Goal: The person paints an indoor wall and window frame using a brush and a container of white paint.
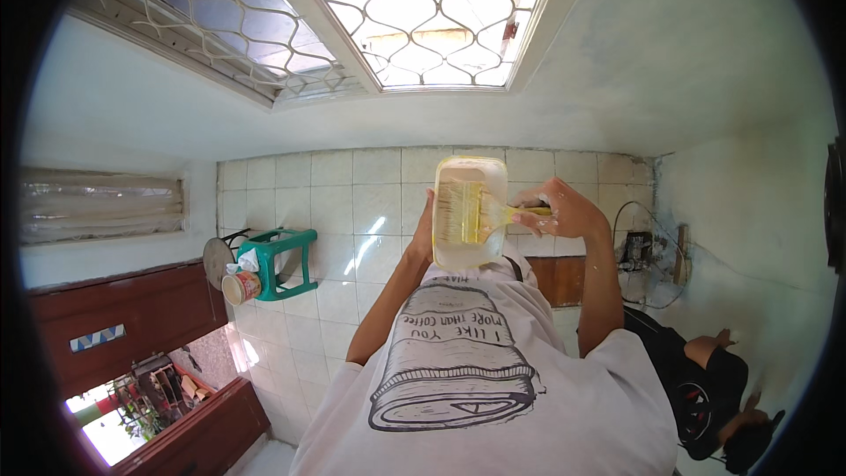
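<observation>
My left hand (424, 228) holds a pale yellow-rimmed plastic container (470, 256) by its left side, in front of my white shirt. White residue, perhaps paint, coats the inside. A wide flat paintbrush (470, 211) lies over the container's mouth with its bristles towards the left; whether they touch the inner surface I cannot tell. Its handle, pointing right, is gripped by my right hand (552, 209), whose fingers carry white smears.
A green plastic stool (285, 264) lies on its side at left, next to a paint bucket (241, 287) and a round stool (218, 263). Another person (700, 377) is at lower right. A cable and a dark box (638, 251) lie by the right wall. Barred windows (429, 20) are ahead.
</observation>
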A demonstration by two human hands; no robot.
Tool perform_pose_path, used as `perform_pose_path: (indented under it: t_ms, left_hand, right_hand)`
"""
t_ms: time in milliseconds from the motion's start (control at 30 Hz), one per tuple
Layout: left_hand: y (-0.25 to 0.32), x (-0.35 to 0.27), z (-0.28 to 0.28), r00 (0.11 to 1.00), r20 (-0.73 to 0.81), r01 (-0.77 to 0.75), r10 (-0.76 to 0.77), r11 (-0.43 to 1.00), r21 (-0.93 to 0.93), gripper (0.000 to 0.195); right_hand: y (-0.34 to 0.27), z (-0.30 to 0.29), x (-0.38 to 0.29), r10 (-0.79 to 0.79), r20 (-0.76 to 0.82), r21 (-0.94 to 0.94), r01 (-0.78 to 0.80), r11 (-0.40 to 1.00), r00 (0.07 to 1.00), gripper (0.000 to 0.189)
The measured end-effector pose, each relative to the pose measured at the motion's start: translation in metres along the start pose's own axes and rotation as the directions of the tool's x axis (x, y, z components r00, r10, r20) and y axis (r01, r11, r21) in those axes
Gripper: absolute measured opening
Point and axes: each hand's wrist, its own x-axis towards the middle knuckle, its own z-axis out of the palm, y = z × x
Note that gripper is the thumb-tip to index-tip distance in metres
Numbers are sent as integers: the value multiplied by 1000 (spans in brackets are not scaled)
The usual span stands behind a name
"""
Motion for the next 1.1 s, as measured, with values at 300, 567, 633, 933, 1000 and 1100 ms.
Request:
perform_pose_path:
  t_ms: [300,567,633,933,1000,1100]
  left_hand:
    - [8,33,11,997,-69,-41,27,979,-202,90]
    - [3,29,-8,988,-119,-133,93,911,-390,88]
    - [3,24,-11,978,-192,-156,86,906,-393,91]
    - [61,-9,-83,957,-176,-289,229,798,-530,80]
    - [80,-30,-102,930,-242,-362,278,813,-457,78]
    - [112,-69,-149,901,-247,-430,357,812,-394,76]
  right_hand:
    - [37,-26,40,-126,51,214,113,970,991,33]
    - [60,-9,74,-136,104,271,104,957,985,33]
    - [53,-13,77,-128,157,267,82,960,979,34]
    - [11,19,112,-12,55,466,-15,884,998,35]
    - [-2,47,130,0,-24,491,11,871,1000,36]
    - [-14,113,168,45,-147,587,50,808,988,38]
